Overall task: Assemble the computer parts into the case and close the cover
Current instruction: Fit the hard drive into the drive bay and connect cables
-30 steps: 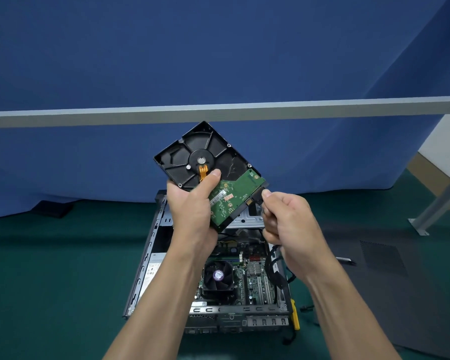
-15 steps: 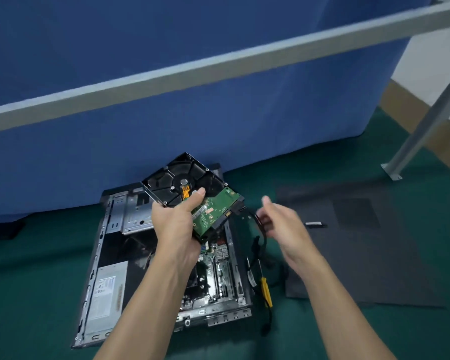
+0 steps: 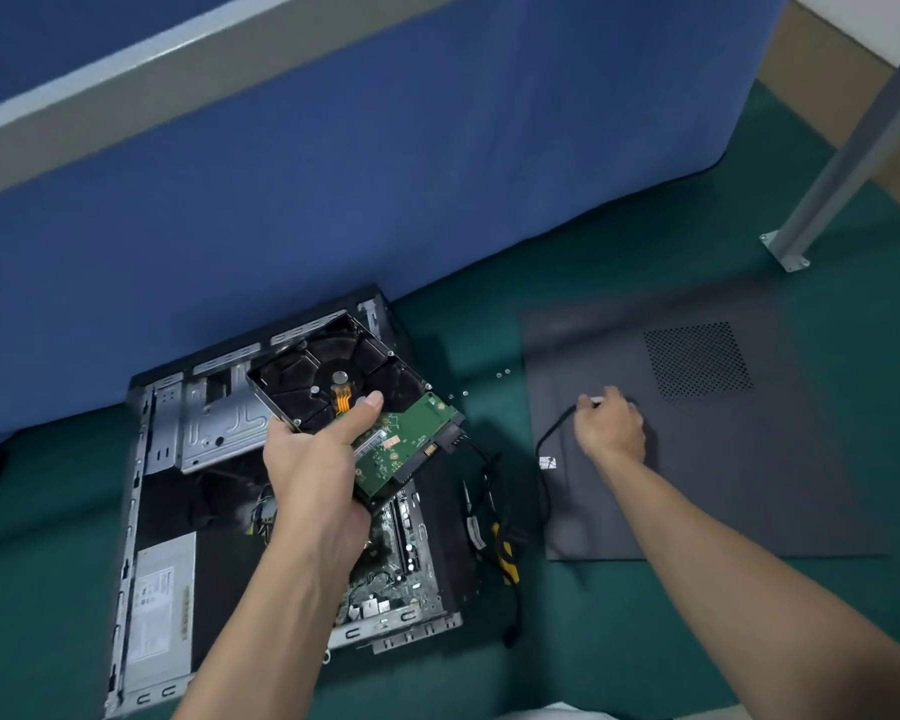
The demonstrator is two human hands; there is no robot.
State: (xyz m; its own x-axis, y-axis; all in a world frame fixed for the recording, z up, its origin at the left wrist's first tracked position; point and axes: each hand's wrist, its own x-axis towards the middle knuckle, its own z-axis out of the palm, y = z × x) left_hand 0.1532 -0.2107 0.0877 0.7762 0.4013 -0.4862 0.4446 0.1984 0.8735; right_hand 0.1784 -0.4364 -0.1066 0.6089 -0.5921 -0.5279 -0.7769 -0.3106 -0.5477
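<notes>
Moved: right hand point(image 3: 611, 426), from hard drive point(image 3: 411, 433) to cover point(image 3: 723, 485).
Case point(image 3: 141, 511): open, on floor.
Cover: flat beside case.
Hard drive: above case, gripped by left hand point(image 3: 313, 475).
Cable point(image 3: 554, 431): end pinched in right fingers point(image 3: 591, 402); lift gently, plug squarely.

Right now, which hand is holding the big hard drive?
The left hand grips the hard drive above the open case. The right hand holds no drive; it pinches the end of a black cable on the grey cover.
</notes>
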